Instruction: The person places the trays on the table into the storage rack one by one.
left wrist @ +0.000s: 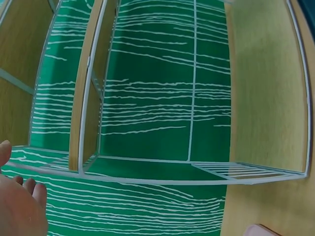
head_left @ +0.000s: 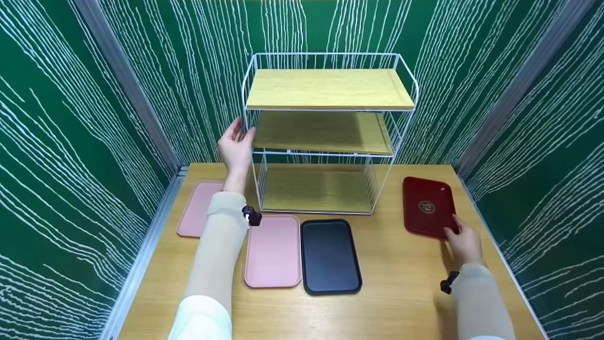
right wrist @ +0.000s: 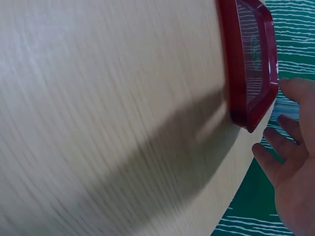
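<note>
In the head view my left hand [head_left: 235, 150] is at the left side of a white wire rack [head_left: 395, 156] with three wooden shelves. Its thumb and fingers stand apart on either side of the frame; firm contact is not clear. The left wrist view shows part of that hand [left wrist: 20, 204] beside the rack's frame. On the right, my right hand [head_left: 465, 243] is at the near right corner of a dark red tray [head_left: 427, 222] with a round emblem. In the right wrist view the thumb is close to the tray's rim [right wrist: 268, 96], while the other fingers are spread apart.
A pink tray [head_left: 272, 252] and a black tray [head_left: 330, 257] lie side by side before the rack. Another pink tray [head_left: 196, 210] lies at the left, partly behind my left arm. Green walls with white streaks [head_left: 533, 127] enclose the wooden table [head_left: 387, 293].
</note>
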Available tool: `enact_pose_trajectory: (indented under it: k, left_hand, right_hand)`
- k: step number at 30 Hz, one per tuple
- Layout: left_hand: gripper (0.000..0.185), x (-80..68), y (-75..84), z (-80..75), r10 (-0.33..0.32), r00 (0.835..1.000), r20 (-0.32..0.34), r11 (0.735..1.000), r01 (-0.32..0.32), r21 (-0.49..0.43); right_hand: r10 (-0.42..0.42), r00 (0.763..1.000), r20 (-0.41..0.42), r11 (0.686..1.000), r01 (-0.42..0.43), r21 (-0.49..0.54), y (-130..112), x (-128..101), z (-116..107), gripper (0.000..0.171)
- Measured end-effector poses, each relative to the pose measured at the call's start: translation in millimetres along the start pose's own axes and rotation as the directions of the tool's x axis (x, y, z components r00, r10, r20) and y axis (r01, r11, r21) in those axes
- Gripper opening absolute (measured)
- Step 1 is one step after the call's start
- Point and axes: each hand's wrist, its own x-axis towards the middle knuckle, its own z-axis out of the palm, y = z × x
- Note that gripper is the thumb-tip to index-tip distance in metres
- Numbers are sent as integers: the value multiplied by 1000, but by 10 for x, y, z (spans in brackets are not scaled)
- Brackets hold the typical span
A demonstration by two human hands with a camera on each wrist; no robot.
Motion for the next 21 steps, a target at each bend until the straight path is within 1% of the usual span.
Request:
enact_pose_trajectory:
  k: [5, 8, 11, 12, 14, 18, 21]
  left_hand:
    - [49, 13, 6, 55, 30, 1000, -1, 999, -30, 19]
    - [46, 6, -12, 83, 57, 998, -11, 998, -57, 25]
    - [42, -4, -32, 98, 82, 996, -24, 996, -82, 19]
    - [41, -6, -37, 102, 89, 996, -25, 996, -89, 9]
    - [41, -9, -51, 110, 93, 995, -26, 996, -93, -7]
    - [41, -3, -65, 122, 94, 995, -30, 995, -94, -15]
    - [40, 11, -66, 127, 99, 994, -37, 995, -100, -11]
  right_hand:
    - [23, 1000, -16, 998, -23, 57, 44, 34, 22, 74]
    - [-10, 998, -67, 1000, 11, 28, 53, 39, 39, 72]
    - [-5, 994, -105, 1000, 6, 1, -9, -14, 47, 70]
    - [5, 993, -114, 1000, -6, -3, -47, -42, 46, 70]
    - [62, 992, -109, 997, -57, 50, -153, -124, 37, 71]
    - [147, 984, -105, 984, -135, 113, -387, -305, 30, 70]
    - [180, 979, -94, 978, -169, 120, -502, -393, 32, 69]
